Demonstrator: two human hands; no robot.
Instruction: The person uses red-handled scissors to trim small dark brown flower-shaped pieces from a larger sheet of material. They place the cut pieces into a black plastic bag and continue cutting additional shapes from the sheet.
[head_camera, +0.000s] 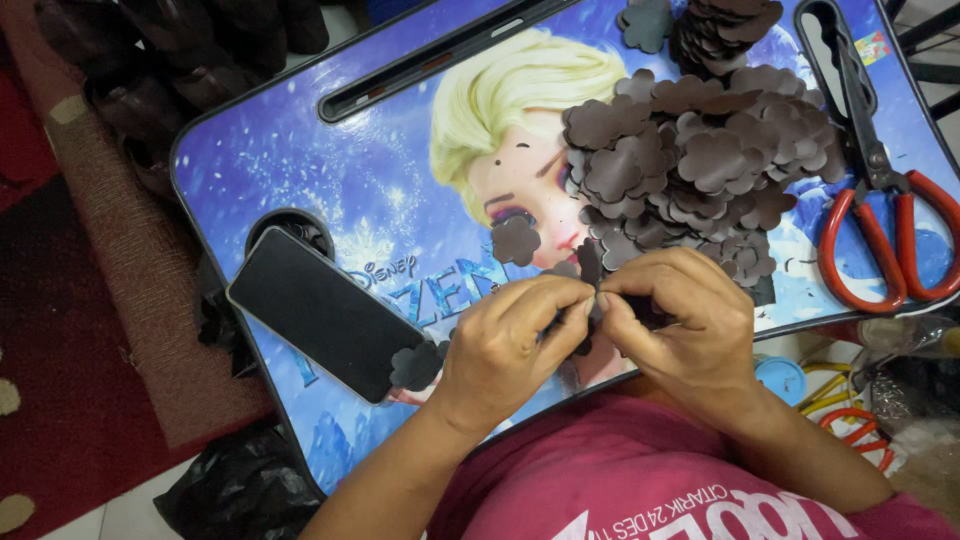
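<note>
A small dark brown flower-shaped cutout (590, 268) is pinched between the fingertips of the left hand (505, 345) and the right hand (685, 320), both closed tightly on it just above the near edge of a blue lap tray (300, 140) printed with a blonde cartoon figure and pale lettering. A heap of like brown cutouts (700, 160) is piled on the tray beyond the hands, and a single cutout (515, 240) is laid apart near it. A black phone (320, 312) is placed face down by the round cup hole. Red-handled scissors (880, 200) are laid at the tray's right edge. A black plastic bag (240, 490) is seen on the floor.
</note>
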